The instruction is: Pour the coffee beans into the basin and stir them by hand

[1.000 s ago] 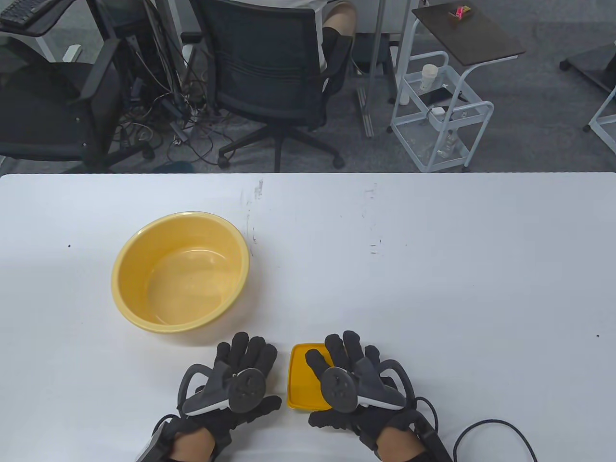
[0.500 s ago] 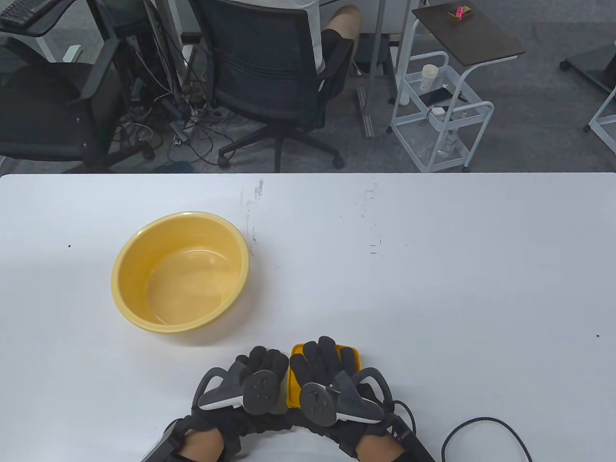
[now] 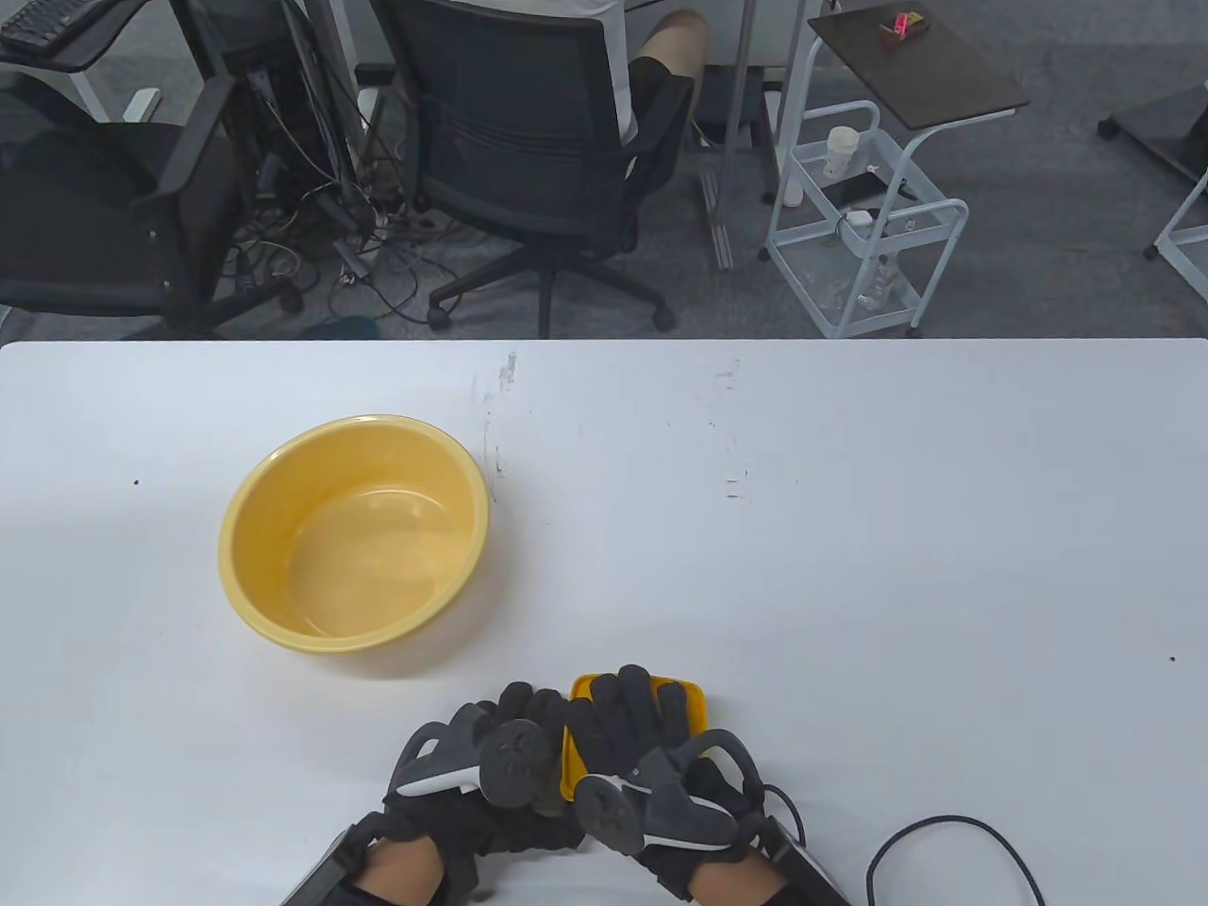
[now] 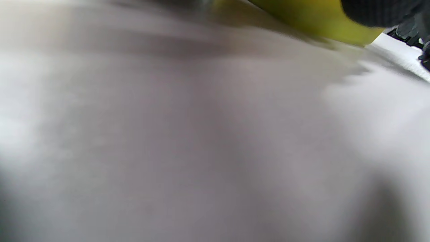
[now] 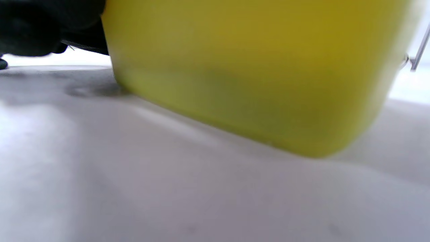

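Observation:
The yellow basin [image 3: 247, 491] stands with nothing in it on the white table, left of centre. A yellow lidded box [image 3: 694, 703] sits near the front edge; its wall fills the right wrist view [image 5: 252, 67] and shows blurred in the left wrist view [image 4: 302, 16]. My right hand [image 3: 628, 703] lies over the lid, fingers curled across to its far edge. My left hand [image 3: 528, 713] is pressed against the box's left side with its fingers curled on it. No coffee beans are visible; the lid hides the box's inside.
A black cable [image 3: 944, 835] loops on the table to the right of my right hand. Beyond the table's far edge stand an office chair [image 3: 528, 142] and a white trolley [image 3: 864, 226].
Both hands have closed in from either side onto the yellow box. The right hand slid left over the lid, and the left hand came right against the box's side.

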The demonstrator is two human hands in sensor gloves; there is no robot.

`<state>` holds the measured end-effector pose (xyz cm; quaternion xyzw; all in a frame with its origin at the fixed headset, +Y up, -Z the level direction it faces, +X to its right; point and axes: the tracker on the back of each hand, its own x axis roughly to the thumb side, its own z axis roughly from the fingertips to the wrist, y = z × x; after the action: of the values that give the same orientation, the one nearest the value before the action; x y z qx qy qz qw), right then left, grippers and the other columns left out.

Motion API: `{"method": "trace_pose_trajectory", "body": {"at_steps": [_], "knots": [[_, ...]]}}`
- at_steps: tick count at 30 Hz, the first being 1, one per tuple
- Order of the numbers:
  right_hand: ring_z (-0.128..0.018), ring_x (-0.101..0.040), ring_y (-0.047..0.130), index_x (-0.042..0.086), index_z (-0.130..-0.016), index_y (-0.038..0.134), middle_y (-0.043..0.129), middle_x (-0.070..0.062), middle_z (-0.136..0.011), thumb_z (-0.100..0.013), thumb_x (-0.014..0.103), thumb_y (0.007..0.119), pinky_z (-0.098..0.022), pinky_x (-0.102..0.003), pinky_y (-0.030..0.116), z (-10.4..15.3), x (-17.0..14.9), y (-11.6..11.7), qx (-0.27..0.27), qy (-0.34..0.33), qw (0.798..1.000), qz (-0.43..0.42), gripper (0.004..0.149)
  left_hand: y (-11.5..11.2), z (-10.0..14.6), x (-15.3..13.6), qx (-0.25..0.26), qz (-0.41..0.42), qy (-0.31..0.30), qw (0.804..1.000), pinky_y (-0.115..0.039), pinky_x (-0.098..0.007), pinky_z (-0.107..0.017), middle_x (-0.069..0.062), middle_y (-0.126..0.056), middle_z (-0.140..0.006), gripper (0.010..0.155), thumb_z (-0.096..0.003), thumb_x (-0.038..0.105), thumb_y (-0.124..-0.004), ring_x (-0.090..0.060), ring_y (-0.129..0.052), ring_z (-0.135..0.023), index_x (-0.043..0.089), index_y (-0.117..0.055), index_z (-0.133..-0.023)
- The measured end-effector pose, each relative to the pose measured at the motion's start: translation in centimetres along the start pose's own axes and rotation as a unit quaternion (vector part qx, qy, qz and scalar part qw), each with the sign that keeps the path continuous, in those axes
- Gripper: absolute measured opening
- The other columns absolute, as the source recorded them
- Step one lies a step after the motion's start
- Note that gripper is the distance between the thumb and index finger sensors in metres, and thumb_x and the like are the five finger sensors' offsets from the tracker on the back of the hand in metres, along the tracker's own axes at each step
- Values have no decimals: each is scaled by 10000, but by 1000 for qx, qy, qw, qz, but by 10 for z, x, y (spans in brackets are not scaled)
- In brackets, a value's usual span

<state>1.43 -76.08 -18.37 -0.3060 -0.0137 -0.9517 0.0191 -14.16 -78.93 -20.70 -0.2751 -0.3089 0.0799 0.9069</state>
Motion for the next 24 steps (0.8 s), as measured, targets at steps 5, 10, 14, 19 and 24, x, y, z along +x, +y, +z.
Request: {"method": "trace_pose_trajectory", "body": {"at_steps": [5, 10, 14, 19, 24], "knots": [[-963, -574, 333, 57, -1033, 346, 353, -263, -1048, -446, 638, 599, -654, -703, 381, 1, -1, 1, -18, -9, 1000, -5, 864, 0, 0, -1, 0, 4, -2, 1000, -175, -645, -755, -220, -66, -1153, 1091, -424, 712, -659, -527, -81, -1067, 95, -27, -1062], [-943, -587, 346, 31, -1025, 371, 373, -279, -1029, -455, 641, 562, -655, -698, 385, 1, -1, 1, -24, -15, 999, -17, 856, 1, 0, -2, 1, 11, -4, 1000, -174, -643, -755, -212, -73, -1157, 1089, -413, 718, -650, -520, -81, -1070, 100, -36, -1066], [-937, -589, 346, 21, -1021, 374, 376, -284, -1021, -465, 629, 548, -660, -694, 382, 1, -1, 1, -25, -21, 999, -20, 842, 1, 0, -2, 0, 9, -3, 1000, -174, -644, -755, -214, -71, -1156, 1090, -413, 721, -644, -521, -82, -1069, 96, -34, -1065], [-940, -582, 347, 17, -1019, 379, 381, -284, -1019, -476, 626, 533, -665, -689, 381, 1, -1, 1, -27, -24, 999, -24, 831, 1, 0, -2, 0, 11, -3, 1000, -172, -643, -754, -213, -69, -1156, 1085, -418, 722, -639, -519, -79, -1069, 96, -33, -1064], [-934, -569, 400, 7, -1011, 453, 458, -283, -1006, -476, 623, 493, -660, -674, 401, 2, -9, -2, -58, -24, 991, -120, 817, 0, 0, -2, 0, 12, -3, 1000, -170, -643, -754, -215, -66, -1155, 1080, -421, 721, -634, -518, -75, -1069, 96, -32, -1064]]}}
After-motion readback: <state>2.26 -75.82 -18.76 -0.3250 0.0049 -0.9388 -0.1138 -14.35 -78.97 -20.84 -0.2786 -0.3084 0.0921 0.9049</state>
